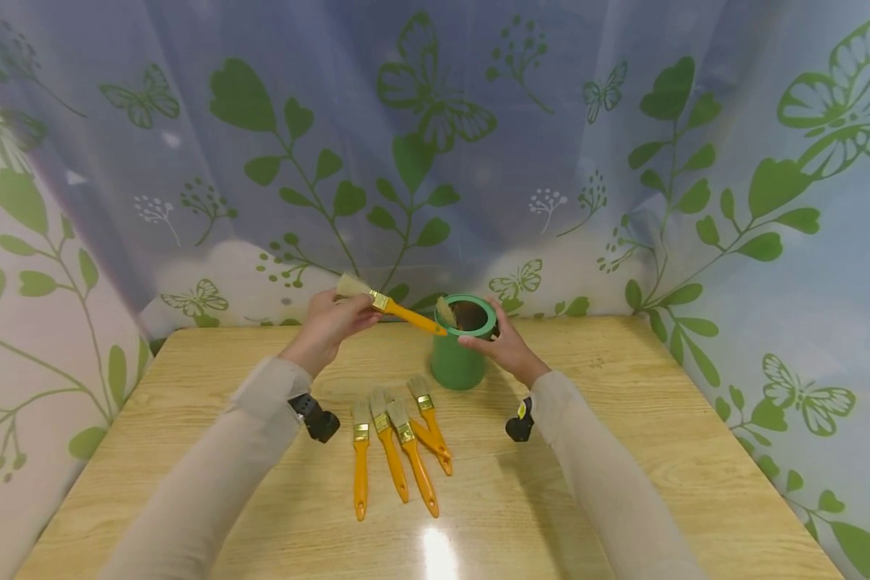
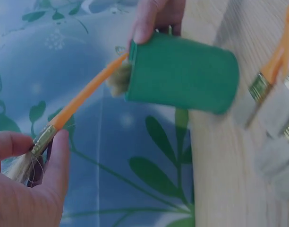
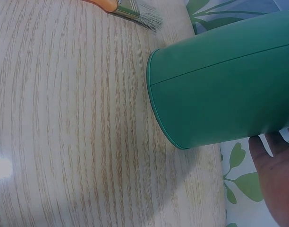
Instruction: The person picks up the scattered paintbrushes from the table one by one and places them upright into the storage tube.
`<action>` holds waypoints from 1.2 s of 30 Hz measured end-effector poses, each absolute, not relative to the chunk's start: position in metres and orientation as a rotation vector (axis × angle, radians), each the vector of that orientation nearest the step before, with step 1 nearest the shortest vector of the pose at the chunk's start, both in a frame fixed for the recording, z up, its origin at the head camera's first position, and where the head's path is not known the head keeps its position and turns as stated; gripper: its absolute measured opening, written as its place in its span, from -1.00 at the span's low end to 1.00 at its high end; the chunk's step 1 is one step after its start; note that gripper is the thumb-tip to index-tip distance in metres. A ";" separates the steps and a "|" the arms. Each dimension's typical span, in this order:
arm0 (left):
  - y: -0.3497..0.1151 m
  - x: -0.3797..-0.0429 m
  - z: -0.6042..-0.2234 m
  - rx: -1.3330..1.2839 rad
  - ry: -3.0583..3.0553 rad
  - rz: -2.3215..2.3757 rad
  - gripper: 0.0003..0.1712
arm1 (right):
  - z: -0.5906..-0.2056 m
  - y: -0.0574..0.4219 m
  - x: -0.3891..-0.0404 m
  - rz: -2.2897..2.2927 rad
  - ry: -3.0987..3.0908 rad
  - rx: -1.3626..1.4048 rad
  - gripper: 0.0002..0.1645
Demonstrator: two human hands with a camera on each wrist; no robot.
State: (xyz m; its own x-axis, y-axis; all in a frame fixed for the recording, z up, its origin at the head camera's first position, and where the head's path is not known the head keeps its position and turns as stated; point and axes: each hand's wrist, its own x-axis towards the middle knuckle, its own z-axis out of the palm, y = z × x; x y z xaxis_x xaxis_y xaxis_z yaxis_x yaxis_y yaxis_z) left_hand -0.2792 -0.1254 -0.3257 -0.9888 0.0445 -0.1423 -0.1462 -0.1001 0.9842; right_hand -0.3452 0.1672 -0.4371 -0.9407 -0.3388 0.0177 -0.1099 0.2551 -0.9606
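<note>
My left hand pinches a paintbrush at its metal ferrule, bristles toward the upper left. Its orange handle slopes down to the right, the tip right at the rim of a green can. In the left wrist view, thumb and fingers hold the paintbrush from both sides. The upright can has bristles of another brush showing just inside its left rim. With thumb and fingers spread about the can's upper right side, my right hand holds it. The right wrist view shows fingers against the can.
Several orange-handled paintbrushes lie loosely together on the wooden table, in front of the can and between my forearms. A patterned curtain hangs behind the table's far edge. A dark wrist camera sits on the left wrist.
</note>
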 end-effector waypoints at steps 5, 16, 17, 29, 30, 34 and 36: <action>-0.106 -0.283 -0.319 -0.095 2.049 2.302 -0.62 | -0.438 0.168 -0.346 -1.764 2.336 -0.413 0.20; -0.070 -0.288 -0.319 -0.057 2.236 2.244 -0.62 | -0.438 0.168 -0.347 -1.784 2.334 -0.411 0.19; -0.068 -0.288 -0.319 -0.054 2.282 2.208 -0.63 | -0.439 0.168 -0.347 -1.784 2.333 -0.410 0.19; -0.048 -0.293 -0.329 0.143 2.815 1.787 -0.76 | -0.429 0.166 -0.339 -1.759 2.329 -0.410 0.19; -0.046 -0.294 -0.330 0.158 2.821 1.771 -0.75 | -0.432 0.166 -0.341 -1.759 2.338 -0.408 0.19; -0.040 -0.294 -0.332 0.196 2.827 1.700 -0.75 | -0.439 0.166 -0.345 -1.760 2.366 -0.391 0.20; -0.038 -0.294 -0.332 0.221 2.836 1.664 -0.76 | -0.438 0.166 -0.344 -1.762 2.357 -0.393 0.18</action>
State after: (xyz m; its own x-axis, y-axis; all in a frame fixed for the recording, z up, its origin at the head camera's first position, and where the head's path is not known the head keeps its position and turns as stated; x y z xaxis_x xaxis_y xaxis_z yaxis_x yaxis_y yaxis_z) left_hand -0.2937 -0.0379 -0.3325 -0.9792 0.0370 0.1993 0.1920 0.4842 0.8536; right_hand -0.3442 0.1659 -0.4379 -0.9504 -0.3104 0.0200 -0.1070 0.2659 -0.9580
